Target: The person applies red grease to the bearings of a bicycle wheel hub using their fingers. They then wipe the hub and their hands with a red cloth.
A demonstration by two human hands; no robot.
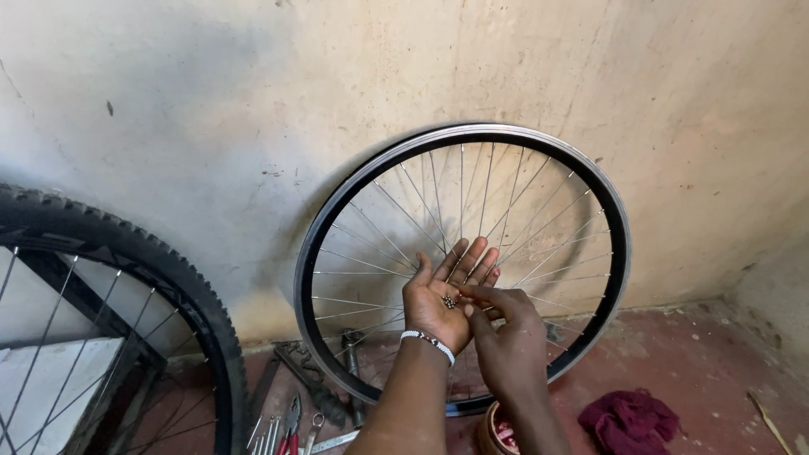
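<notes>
Your left hand (442,299) lies palm up, grip wide open, small steel balls (449,301) resting in the palm. Your right hand (504,333) pinches narrow right at those balls, touching them. Bare spoked rim (337,198) leans on the wall (211,101) behind.

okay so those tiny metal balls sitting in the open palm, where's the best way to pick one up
Pinch one of the small metal balls from above, thumb and forefinger on opposite sides. They lie loose in the cupped left hand, palm up, so only the top is free. The right hand already reaches in there.
</notes>
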